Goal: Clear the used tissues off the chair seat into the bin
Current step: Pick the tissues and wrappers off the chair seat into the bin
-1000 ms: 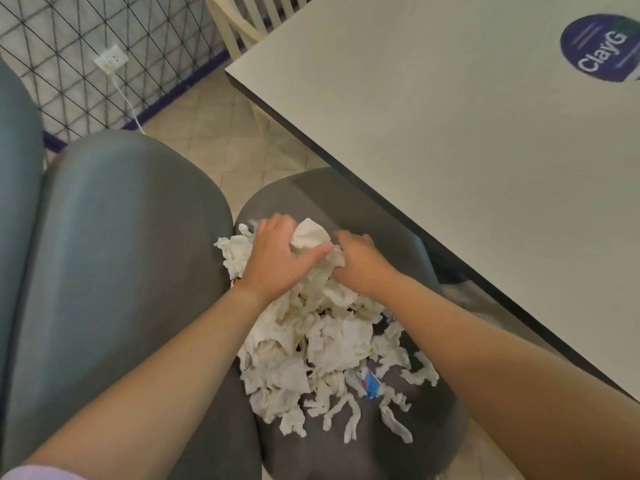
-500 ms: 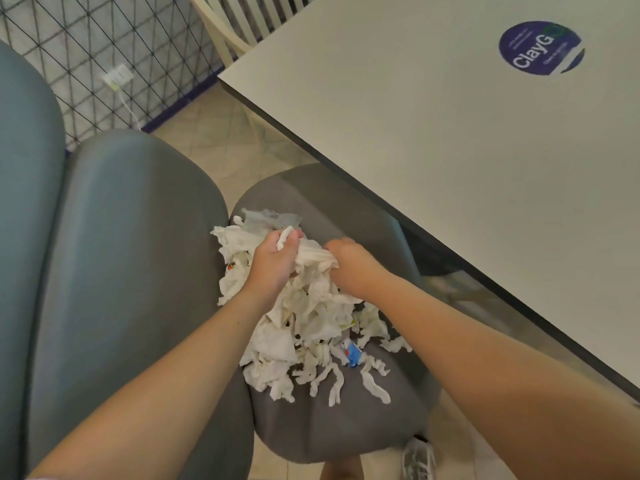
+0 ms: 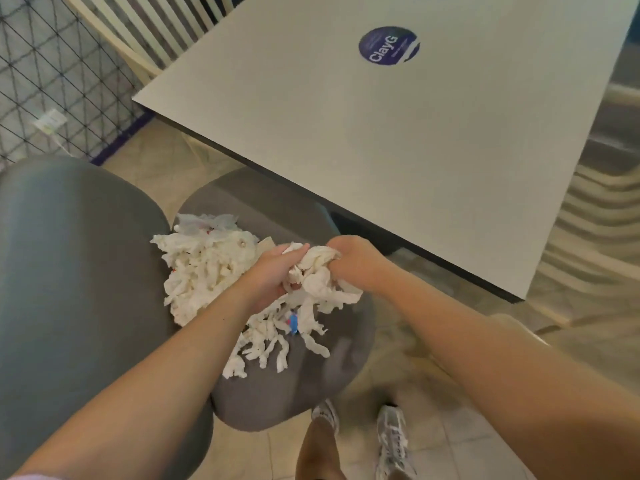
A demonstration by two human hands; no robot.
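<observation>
A heap of crumpled white used tissues (image 3: 204, 268) lies on the round grey chair seat (image 3: 311, 375), with a small blue scrap among the loose strips at the front. My left hand (image 3: 268, 277) and my right hand (image 3: 353, 261) together clutch a bunch of tissues (image 3: 317, 273) lifted slightly above the heap, and some strands hang down from it. No bin is in view.
A white table (image 3: 398, 150) with a round purple sticker (image 3: 388, 46) overhangs the seat's far right side. The grey chair back (image 3: 69, 289) rises on the left. A slatted white chair (image 3: 145, 36) and wire mesh (image 3: 52, 74) stand behind. My shoes (image 3: 391, 431) are on the tiled floor.
Both hands have closed on a bunch of tissues and raised it toward the right, away from the heap. The view has pulled back, showing more of the table and the floor.
</observation>
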